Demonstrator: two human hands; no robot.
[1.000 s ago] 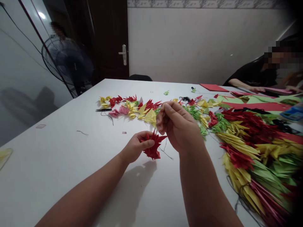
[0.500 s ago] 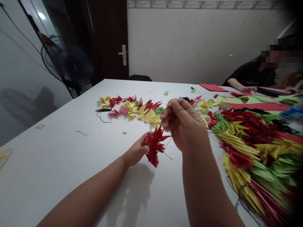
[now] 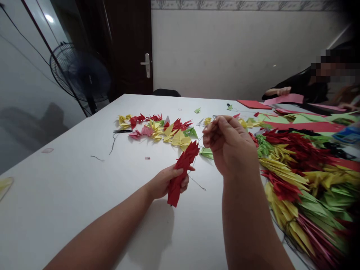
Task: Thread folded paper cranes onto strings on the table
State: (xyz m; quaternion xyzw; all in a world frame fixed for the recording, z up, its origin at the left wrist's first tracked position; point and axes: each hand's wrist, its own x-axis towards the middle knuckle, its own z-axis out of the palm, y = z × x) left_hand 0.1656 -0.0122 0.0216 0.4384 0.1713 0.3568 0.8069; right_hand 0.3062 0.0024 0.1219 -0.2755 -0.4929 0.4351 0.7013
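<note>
Our left hand (image 3: 165,182) clasps the red folded-paper stack (image 3: 182,170) while our right hand (image 3: 233,144) pinches thread (image 3: 200,140); we judge gentle, straight tension best spares the folds.

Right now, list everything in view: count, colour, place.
Flat table: one, white, centre
Folded paper bundle: one, red, left hand
Thin threads: several, dark, tabletop
Spiky folded paper row: many, mixed colours, centre
Folded paper heap: many, mixed colours, right
Slim tool: one, black, beside row
Flat paper: several, red, far right
Paper sheet: one, pink, far right
Blurred item: one, blue, right edge
Round fan: one, dark, rear left
Door: one, dark brown, rear
Chair back: one, black, rear
Person: one, black sleeves, far right
Left hand: one, bare, on bundle
Right hand: one, bare, pinching thread
</note>
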